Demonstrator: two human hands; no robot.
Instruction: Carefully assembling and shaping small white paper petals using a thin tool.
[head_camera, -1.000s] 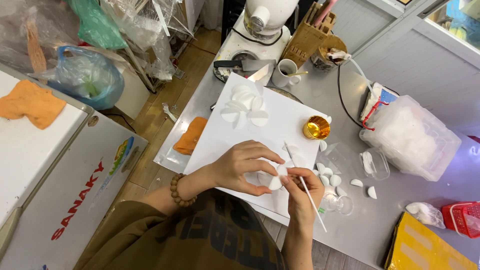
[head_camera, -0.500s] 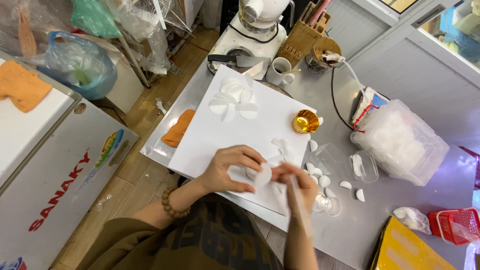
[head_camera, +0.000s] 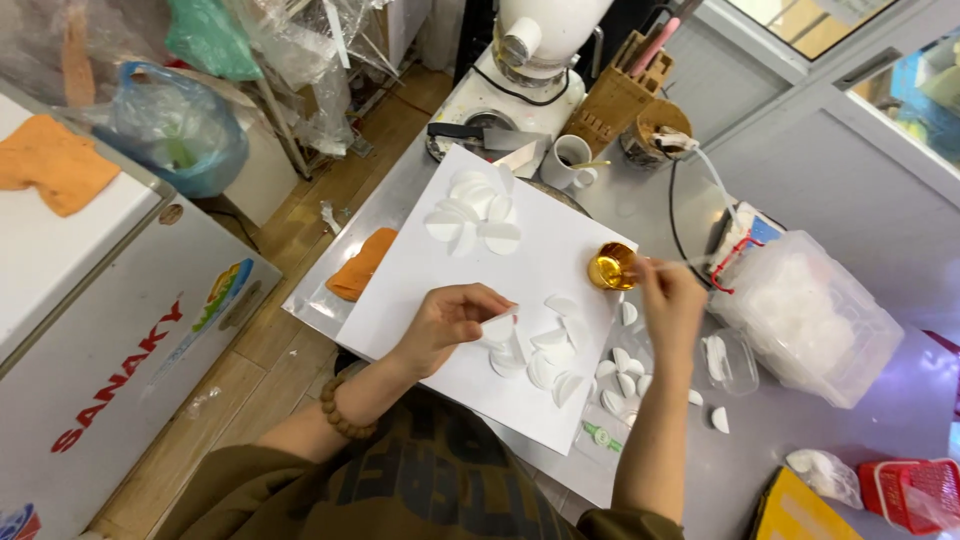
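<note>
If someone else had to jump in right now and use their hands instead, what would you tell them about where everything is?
Left hand: fingers pinch a white petal piece at the unfinished petal cluster on the white board.
Right hand: holds a thin stick, its tip at the small gold cup by the board's right edge.
Done: one white petal flower lies finished at the board's far end.
Left: the near cluster is only partly built; loose petals wait on the grey table to its right, beside a clear tub of white pieces.
</note>
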